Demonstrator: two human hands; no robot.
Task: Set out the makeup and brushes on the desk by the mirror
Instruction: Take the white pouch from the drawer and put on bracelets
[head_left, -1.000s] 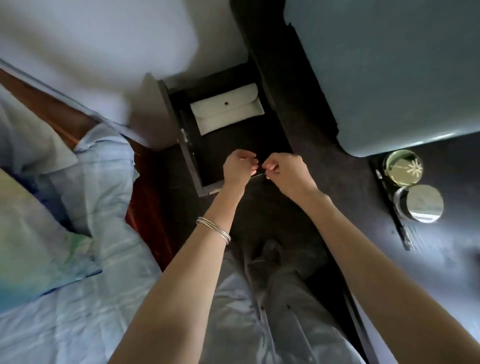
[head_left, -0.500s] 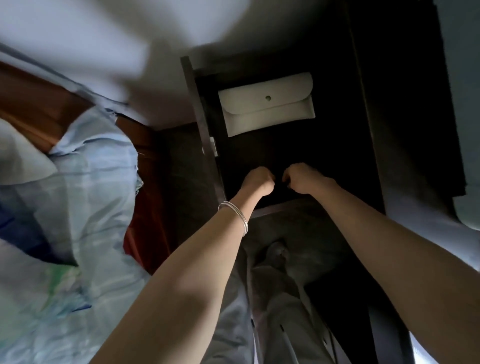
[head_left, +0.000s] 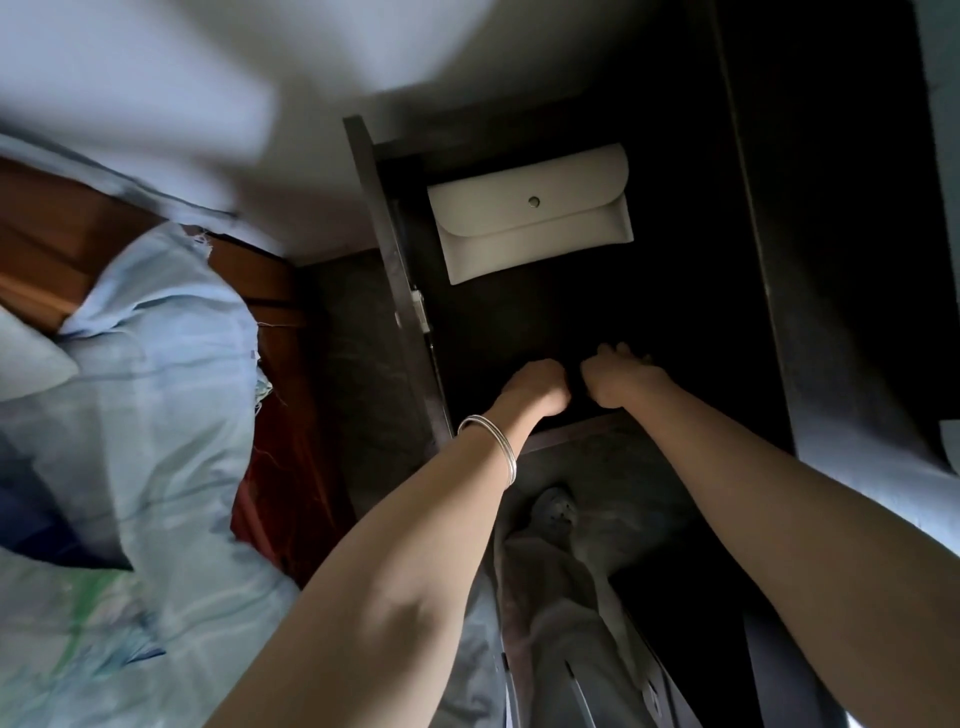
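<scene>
Both arms reach down into the open dark wooden drawer (head_left: 410, 291); the left hand (head_left: 537, 387) and right hand (head_left: 618, 376) sit side by side at its near edge, fingers curled, on what I cannot tell; the cream snap-flap pouch (head_left: 532, 213) lies at the drawer's far end

Rumpled pale-blue bedding (head_left: 156, 415) at left; reddish wooden bed frame (head_left: 270, 467) beside it; dark floor (head_left: 353, 364).

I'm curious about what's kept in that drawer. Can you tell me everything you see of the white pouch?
The white pouch is a flat, rectangular envelope that looks like leather or faux leather. Its curved flap is closed, with one round metal snap at the middle. It lies slightly tilted at the far end of the open dark drawer. Neither hand touches it.
</scene>
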